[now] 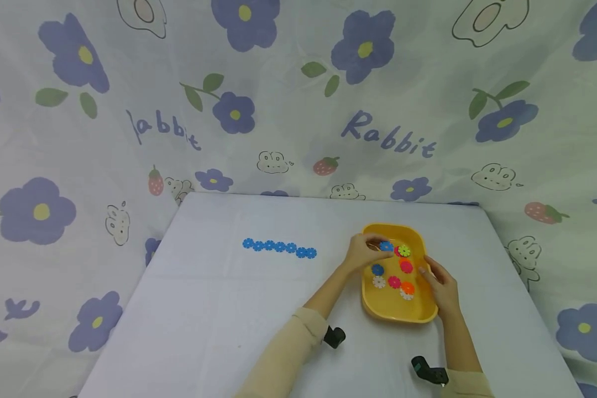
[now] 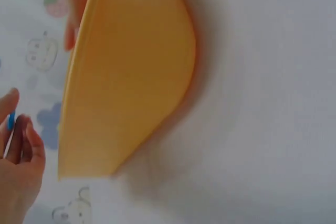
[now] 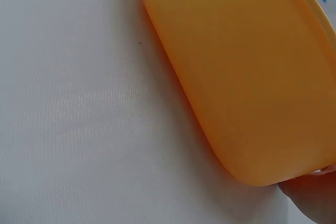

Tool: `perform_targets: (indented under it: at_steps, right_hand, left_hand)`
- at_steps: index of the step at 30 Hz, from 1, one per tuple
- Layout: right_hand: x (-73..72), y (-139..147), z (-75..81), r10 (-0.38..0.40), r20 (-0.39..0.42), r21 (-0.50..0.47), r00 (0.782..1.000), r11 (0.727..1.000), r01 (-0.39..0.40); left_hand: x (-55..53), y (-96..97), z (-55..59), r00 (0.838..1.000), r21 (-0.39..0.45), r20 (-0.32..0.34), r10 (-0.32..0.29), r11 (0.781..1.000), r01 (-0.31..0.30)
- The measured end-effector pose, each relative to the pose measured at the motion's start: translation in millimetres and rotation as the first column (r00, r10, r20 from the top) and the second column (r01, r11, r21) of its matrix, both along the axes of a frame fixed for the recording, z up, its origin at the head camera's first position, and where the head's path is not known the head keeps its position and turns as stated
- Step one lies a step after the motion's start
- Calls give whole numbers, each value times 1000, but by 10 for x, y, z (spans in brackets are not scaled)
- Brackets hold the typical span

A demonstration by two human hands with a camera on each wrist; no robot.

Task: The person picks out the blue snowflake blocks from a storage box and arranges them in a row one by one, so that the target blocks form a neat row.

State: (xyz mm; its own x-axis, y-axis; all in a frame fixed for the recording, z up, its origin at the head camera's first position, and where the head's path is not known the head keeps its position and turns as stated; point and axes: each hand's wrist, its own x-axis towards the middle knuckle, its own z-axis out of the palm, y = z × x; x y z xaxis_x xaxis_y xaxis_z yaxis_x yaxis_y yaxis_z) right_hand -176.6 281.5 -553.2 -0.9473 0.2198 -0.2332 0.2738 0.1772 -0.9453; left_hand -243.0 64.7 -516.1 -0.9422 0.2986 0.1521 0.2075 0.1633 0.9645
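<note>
My left hand (image 1: 362, 254) pinches a blue flower-shaped disc (image 1: 386, 246) between thumb and fingertips, over the far part of a yellow plastic basin (image 1: 398, 310). In the left wrist view that disc (image 2: 11, 120) shows edge-on in the fingers, beside the basin's side wall (image 2: 131, 72). My right hand (image 1: 444, 287) grips the basin's right rim, thumb over the edge. Only part of this hand (image 3: 312, 198) shows in the right wrist view, against the basin's lower corner. Several loose discs lie inside the basin: pink (image 1: 394, 282), white (image 1: 379, 282), orange (image 1: 407, 288), yellow-green (image 1: 404, 251) and blue (image 1: 377, 270).
Left of the basin, a row of blue flower discs (image 1: 280, 247) lies joined on the white tabletop (image 1: 189, 309). A flower-patterned cloth (image 1: 288, 121) hangs behind the table. Black wrist cameras (image 1: 335, 336) sit on both forearms.
</note>
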Motion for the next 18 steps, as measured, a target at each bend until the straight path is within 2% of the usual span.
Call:
perform_targets:
  at_steps: [4, 7, 10, 13, 16, 18]
  right_hand:
    - [-6, -9, 11, -7, 2, -9, 1000, 1000, 7]
    - [-10, -13, 11, -9, 1, -12, 1000, 1000, 9]
    - [-5, -7, -1, -5, 9, -12, 1000, 1000, 6]
    - [-1, 2, -17, -10, 22, -13, 1000, 1000, 10]
    - [-1, 7, -23, -13, 28, -17, 1000, 1000, 13]
    - [-2, 4, -22, -15, 28, -21, 999, 1000, 15]
  left_hand:
    - [-69, -301, 8, 990, 2, -77, 120, 993, -120]
    - [-94, -540, -38, 975, -16, -137, 174, 984, -178]
    - [-94, -745, -118, 967, -61, -152, 204, 975, -215]
    - [-92, -894, -224, 964, -126, -126, 232, 961, -248]
    - [-94, -1006, -320, 963, -231, -116, 241, 937, -262]
    - [-110, -1072, -377, 963, -309, -141, 228, 915, -261]
